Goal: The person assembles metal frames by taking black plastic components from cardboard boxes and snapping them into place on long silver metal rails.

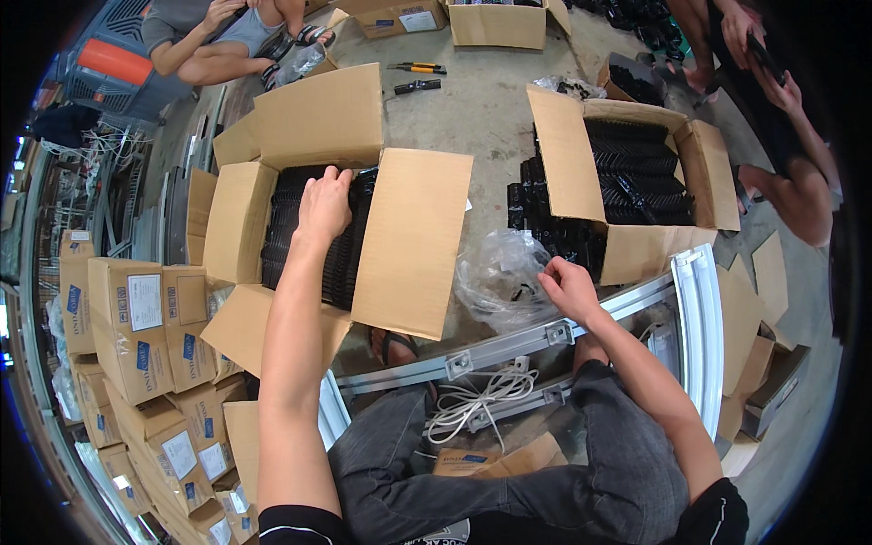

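My left hand (325, 207) reaches into an open cardboard carton (413, 241) packed with rows of black ridged parts (341, 263). Its fingers are bent down against the far end of the rows, and the hand hides whatever is between them. To the right, my right hand (570, 287) hangs beside a crumpled clear plastic bag (500, 277), fingers curled together. What it grips, if anything, is too small to tell. A second open carton (568, 154) at the right holds more black parts (636, 173), with further black pieces (554, 222) piled along its left side.
A curved silver metal frame (436, 371) crosses before my knees, near a coiled white cable (481, 400). Stacked cartons (127, 318) stand at left. Orange-handled tools (420, 67) and a black part (418, 86) lie on the floor. Two other people sit at the far left and right.
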The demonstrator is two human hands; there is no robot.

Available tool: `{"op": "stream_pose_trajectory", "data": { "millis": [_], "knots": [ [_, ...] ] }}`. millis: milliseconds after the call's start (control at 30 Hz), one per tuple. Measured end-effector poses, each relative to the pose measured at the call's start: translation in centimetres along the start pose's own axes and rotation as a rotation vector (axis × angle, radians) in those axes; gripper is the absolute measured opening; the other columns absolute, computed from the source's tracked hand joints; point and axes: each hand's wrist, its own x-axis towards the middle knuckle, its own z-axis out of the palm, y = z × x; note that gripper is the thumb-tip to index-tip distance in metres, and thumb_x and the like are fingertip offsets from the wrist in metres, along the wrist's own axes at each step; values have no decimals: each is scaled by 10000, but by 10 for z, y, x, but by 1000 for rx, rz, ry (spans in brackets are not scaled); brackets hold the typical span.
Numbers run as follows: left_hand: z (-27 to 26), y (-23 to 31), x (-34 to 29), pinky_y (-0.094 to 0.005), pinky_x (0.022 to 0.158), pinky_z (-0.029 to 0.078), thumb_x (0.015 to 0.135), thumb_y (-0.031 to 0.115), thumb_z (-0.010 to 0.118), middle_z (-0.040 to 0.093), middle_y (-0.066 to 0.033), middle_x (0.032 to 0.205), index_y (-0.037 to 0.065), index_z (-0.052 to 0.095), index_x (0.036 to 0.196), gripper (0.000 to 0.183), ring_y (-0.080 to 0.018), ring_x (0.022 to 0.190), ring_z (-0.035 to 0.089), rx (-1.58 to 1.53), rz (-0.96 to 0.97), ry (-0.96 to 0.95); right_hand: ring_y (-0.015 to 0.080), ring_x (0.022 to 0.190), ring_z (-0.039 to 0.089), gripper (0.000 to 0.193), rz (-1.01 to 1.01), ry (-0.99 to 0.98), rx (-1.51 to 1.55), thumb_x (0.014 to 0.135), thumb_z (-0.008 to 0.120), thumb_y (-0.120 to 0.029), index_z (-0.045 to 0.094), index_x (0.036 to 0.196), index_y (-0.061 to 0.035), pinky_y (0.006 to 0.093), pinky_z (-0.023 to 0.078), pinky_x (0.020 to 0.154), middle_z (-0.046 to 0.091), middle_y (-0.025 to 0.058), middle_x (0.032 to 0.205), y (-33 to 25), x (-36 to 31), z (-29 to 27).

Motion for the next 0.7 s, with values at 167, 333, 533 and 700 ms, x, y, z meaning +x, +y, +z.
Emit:
{"op": "stream_pose_trajectory", "data": {
  "millis": [167, 333, 533, 700],
  "knots": [
    [-5, 2, -9, -421, 877, 479, 696, 66, 768, 613, -133, 1067, 58, 603, 1189, 520, -298, 1064, 611, 57, -32, 28, 364, 672, 639, 222, -10, 0, -2, 879, 679, -212, 600, 834, -10, 429, 502, 625, 648, 191, 740, 3, 1, 1],
    [-19, 4, -8, -409, 891, 472, 667, 131, 812, 607, -113, 1067, 60, 645, 1098, 468, -283, 1061, 582, 155, -71, -60, 365, 671, 638, 221, -10, -3, 7, 878, 676, -209, 597, 834, -8, 430, 499, 623, 641, 190, 727, -1, 1, 0],
    [-14, 8, -12, -418, 874, 488, 682, 156, 809, 592, -127, 1091, 38, 655, 1001, 373, -295, 1050, 574, 163, -142, -21, 360, 666, 639, 216, -38, 14, -16, 879, 671, -206, 604, 842, -4, 431, 498, 622, 641, 184, 716, 2, 0, -3],
    [-5, 4, -18, -470, 872, 542, 712, 150, 796, 579, -179, 1138, -9, 591, 1075, 446, -356, 1068, 601, -12, -250, 1, 359, 659, 637, 213, -20, 10, 3, 880, 670, -206, 610, 848, -3, 433, 495, 621, 636, 185, 702, 0, 1, -3]
  ]
}}
